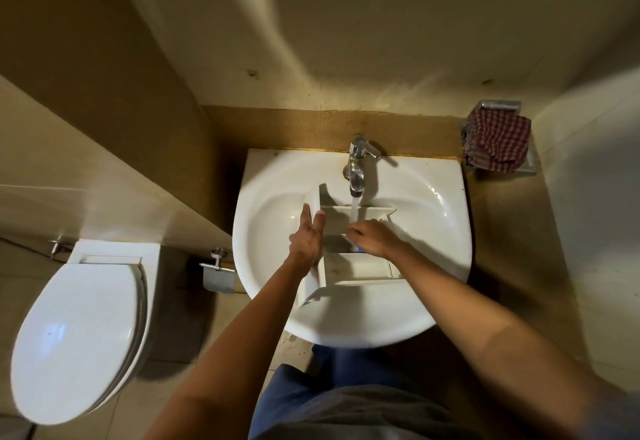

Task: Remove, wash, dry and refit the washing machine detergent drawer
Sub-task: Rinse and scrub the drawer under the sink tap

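Water (355,209) runs from the chrome tap (358,162) just beyond the hands and lands in the far compartment of the white detergent drawer (356,268). The drawer lies open side up in the washbasin (273,197), between the two forearms. It probably lies this way so that the stream fills and flushes the compartments.

The left hand (306,242) lies against the drawer's front panel with its fingers straight and unclenched. The thumb seems to sit on the panel's inner side. It looks like a brace, keeping the drawer from sliding in the curved bowl. The right hand (374,237) reaches into the middle compartment just beside the falling water, with its fingers bent downward. Whether they grasp something or only rub the plastic cannot be told. A small blue part (360,249) shows under its wrist, but what it is stays unclear.

My reading is that the washing step is under way, with drying and refitting not yet done.

A red checked cloth (497,143) hangs on a metal holder beyond and outward of the right hand, within reach for drying. A closed toilet (79,329) stands well out from the left forearm. A paper holder (218,273) is fixed between the toilet and the basin.
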Action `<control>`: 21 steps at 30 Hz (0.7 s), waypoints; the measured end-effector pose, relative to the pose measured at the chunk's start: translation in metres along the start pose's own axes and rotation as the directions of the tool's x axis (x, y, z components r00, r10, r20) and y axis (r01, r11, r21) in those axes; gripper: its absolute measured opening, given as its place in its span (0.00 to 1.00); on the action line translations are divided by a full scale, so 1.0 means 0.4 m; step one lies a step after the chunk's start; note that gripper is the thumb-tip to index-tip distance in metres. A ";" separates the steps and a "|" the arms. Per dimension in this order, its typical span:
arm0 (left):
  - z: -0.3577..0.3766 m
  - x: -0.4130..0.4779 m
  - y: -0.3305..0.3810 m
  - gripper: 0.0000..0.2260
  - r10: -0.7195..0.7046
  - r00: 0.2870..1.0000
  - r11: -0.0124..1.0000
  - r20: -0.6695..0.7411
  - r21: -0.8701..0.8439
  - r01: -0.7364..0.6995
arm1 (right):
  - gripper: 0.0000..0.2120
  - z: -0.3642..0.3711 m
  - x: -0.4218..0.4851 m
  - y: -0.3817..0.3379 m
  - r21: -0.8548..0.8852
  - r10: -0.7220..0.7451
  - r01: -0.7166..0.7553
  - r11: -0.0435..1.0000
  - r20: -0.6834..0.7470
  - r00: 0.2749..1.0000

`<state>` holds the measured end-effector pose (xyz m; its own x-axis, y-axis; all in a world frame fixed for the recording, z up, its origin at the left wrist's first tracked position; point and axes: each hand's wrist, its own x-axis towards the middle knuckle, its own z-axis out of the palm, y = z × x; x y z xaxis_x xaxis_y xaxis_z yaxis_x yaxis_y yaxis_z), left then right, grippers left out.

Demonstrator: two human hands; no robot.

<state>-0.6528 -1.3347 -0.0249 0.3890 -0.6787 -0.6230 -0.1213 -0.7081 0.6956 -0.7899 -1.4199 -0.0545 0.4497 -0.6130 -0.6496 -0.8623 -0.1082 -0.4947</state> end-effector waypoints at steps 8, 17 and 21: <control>-0.012 0.006 0.014 0.28 -0.006 0.998 1.000 0.069 0.028 0.004 | 0.21 0.004 0.035 -0.112 -0.102 0.078 -0.067 0.993 0.115 0.990; -0.009 -0.002 0.025 0.28 -0.053 0.992 0.998 0.114 0.050 0.048 | 0.07 -0.029 0.021 -0.061 0.655 0.160 -0.092 0.750 -0.045 0.986; -0.010 -0.001 0.030 0.27 -0.071 0.990 0.996 0.125 0.070 0.062 | 0.12 -0.021 0.059 -0.088 0.882 0.383 -0.182 0.435 0.002 0.924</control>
<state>-0.6508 -1.3421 -0.0151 0.2795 -0.6460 -0.7103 -0.1609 -0.7608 0.6287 -0.7508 -1.4371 -0.0474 0.0857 -0.6061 -0.7907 -0.2522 0.7546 -0.6058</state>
